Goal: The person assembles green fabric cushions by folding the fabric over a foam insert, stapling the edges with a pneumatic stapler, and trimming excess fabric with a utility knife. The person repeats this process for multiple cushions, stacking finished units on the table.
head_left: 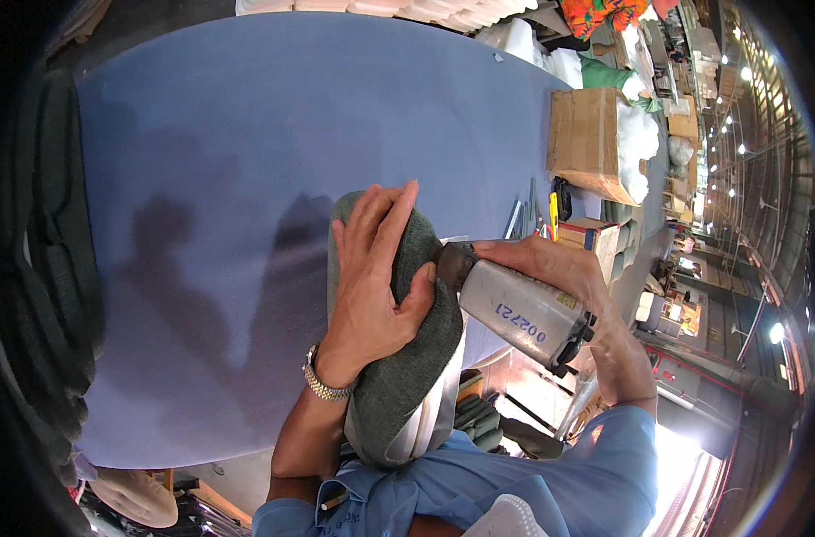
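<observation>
A padded cushion (pixel 407 376) covered in dark grey-green fabric stands tilted against the near edge of the blue table, in front of my body. A pale underside shows along its right side. My left hand (pixel 372 286) lies over the fabric with its fingers stretched out and its thumb near the right edge. From the right, my right hand (pixel 542 264) is closed around a silver staple gun (pixel 519 309) with a black nose. That nose meets the cushion's edge close to my left thumb; the exact contact point is hidden.
The blue cloth-covered table (pixel 246 116) spreads ahead. At its right edge stand a cardboard box (pixel 582 134) with white stuffing, and a yellow-handled cutter (pixel 553 215). Dark fabric pieces (pixel 50 268) are stacked along the left. A pale round cushion (pixel 135 497) sits low at the left.
</observation>
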{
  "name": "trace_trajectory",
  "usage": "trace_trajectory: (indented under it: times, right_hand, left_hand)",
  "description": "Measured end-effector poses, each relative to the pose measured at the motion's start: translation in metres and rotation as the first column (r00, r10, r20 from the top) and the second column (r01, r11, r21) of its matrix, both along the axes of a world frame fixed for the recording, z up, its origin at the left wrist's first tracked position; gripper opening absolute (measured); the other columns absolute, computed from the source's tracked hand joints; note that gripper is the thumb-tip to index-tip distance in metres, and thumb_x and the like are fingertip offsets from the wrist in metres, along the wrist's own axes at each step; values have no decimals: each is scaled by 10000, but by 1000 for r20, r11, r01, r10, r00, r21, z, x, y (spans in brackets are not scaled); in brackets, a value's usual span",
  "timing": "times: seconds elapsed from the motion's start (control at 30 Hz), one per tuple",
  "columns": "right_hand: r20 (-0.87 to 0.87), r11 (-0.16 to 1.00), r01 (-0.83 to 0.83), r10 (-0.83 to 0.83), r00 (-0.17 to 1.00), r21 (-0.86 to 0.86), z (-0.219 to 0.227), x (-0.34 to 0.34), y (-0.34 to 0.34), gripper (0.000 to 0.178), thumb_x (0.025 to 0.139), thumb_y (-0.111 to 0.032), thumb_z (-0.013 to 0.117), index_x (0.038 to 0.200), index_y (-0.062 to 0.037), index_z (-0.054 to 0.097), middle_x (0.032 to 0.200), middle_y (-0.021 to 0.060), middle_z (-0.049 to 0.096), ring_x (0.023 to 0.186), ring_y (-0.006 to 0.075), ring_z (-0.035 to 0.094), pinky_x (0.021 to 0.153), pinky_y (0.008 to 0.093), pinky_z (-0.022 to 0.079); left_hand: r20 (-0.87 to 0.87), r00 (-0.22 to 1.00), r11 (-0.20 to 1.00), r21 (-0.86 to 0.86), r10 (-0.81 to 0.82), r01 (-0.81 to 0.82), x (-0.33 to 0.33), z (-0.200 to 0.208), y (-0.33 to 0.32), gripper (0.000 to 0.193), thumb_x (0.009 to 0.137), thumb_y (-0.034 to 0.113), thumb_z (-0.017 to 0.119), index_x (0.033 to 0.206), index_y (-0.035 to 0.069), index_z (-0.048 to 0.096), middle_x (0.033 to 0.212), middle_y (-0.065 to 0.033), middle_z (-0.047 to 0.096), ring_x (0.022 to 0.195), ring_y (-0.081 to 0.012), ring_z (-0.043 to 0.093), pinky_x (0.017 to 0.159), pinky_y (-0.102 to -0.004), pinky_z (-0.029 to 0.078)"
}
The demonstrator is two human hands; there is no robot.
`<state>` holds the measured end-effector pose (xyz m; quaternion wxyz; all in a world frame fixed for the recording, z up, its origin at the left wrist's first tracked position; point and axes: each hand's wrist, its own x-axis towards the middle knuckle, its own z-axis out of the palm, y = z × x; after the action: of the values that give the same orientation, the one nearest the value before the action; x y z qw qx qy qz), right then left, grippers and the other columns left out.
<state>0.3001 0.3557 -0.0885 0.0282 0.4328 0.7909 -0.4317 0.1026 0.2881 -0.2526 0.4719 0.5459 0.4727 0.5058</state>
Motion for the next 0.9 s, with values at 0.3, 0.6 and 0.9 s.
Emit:
trace_trajectory:
  times: [0.3,0.6,0.9]
  right_hand:
    - [82,995,-67,73,994,-76,5,-12,14,1034,591,-566,829,1467,-87,564,1273,171,680,1105,365,692,941,432,546]
    - [86,966,-149,170,982,-211,7,-25,46,948,634,-458,834,1485,-156,548,1157,166,699,1023,383,702,888,436,542]
    - [161,989,-118,131,978,-90,-6,-21,33,921,640,-393,833,1474,-133,544,1257,137,690,1108,338,688,950,403,532]
  left_hand:
    - [13,998,999,-2,-54,54,-2,-4,2,895,814,80,650,1630,132,284,1581,-162,356,1537,-439,218,1181,-732,58]
    - [-4,999,998,32,-54,54,-5,-14,5,904,816,133,662,1632,138,275,1570,-175,358,1532,-454,216,1165,-761,69]
    - [-18,997,991,115,-68,70,-16,-19,14,718,913,229,616,1584,124,385,1504,-189,448,1466,-404,339,1146,-641,249]
